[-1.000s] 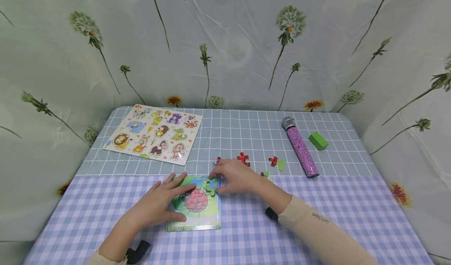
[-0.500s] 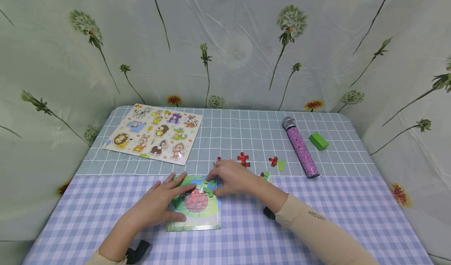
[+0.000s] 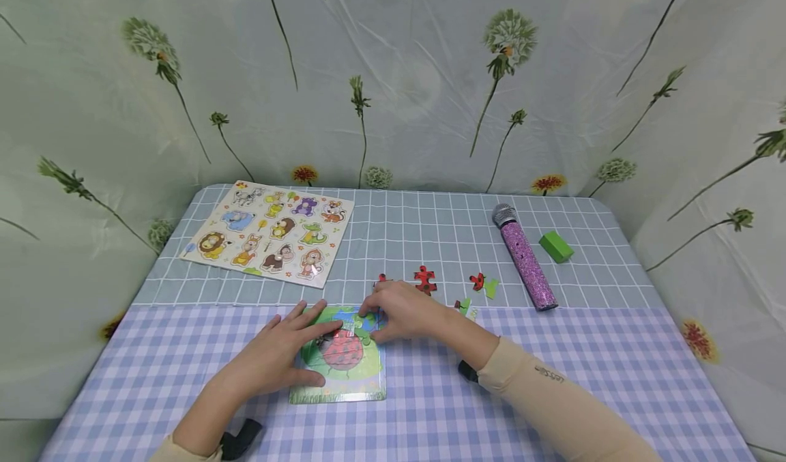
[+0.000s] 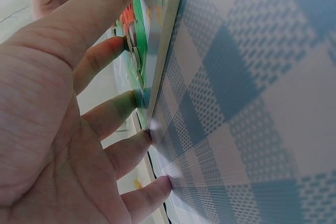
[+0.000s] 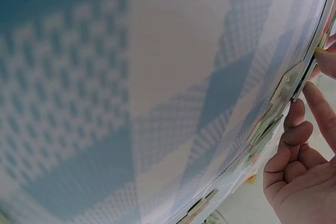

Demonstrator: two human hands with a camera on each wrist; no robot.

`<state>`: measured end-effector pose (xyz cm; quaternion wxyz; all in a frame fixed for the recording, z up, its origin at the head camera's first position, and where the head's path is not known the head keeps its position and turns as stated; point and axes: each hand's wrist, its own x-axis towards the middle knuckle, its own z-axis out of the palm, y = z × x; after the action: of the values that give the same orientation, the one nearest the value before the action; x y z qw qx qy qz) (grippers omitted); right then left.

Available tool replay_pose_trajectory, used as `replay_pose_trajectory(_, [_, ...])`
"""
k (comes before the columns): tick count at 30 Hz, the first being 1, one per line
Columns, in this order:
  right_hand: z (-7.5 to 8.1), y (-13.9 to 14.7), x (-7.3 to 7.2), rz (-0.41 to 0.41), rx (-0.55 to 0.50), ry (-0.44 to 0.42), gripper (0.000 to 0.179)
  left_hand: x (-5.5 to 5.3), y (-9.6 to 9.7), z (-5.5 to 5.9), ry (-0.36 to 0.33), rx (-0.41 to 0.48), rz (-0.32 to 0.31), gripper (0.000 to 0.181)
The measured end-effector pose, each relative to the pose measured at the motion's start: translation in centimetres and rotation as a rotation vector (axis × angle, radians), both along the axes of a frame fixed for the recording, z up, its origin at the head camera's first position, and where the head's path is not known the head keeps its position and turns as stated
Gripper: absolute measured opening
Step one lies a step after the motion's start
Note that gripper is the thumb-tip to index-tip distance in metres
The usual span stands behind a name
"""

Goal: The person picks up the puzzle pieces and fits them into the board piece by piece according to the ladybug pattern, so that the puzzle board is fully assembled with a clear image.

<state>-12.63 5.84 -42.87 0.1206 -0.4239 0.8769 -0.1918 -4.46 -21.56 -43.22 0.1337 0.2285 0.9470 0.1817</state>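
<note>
A ladybug jigsaw puzzle (image 3: 341,384) lies on the checked cloth in the head view, its lower part a smooth printed picture. My left hand (image 3: 276,348) rests at its left side with spread fingers, thumb and index fingertip on the picture. At the upper right corner, my right hand (image 3: 405,312) pinches a green jigsaw piece (image 3: 363,335) between thumb and index finger, low over the puzzle. Its other fingers are curled in the right wrist view. The left wrist view shows the fingertips of the left hand (image 4: 79,114) along the board's edge.
Several loose red and green jigsaw pieces, such as a red piece (image 3: 425,280), lie beyond and right of the right hand. An animal puzzle board (image 3: 288,276) lies back left. A pink glittery microphone (image 3: 526,264) and a green block (image 3: 556,247) lie on the right.
The right hand has shifted slightly left over the puzzle's upper right corner, and the green piece in its fingers has moved left with it. The left hand has stayed in place.
</note>
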Motion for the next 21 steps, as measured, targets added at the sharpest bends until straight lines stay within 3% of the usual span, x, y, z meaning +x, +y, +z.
replay_pose_trajectory(21, [-0.18,0.03,-0.07,-0.014,0.013,-0.01,0.034,-0.11,0.09,-0.08,-0.008,-0.015,-0.001,0.094])
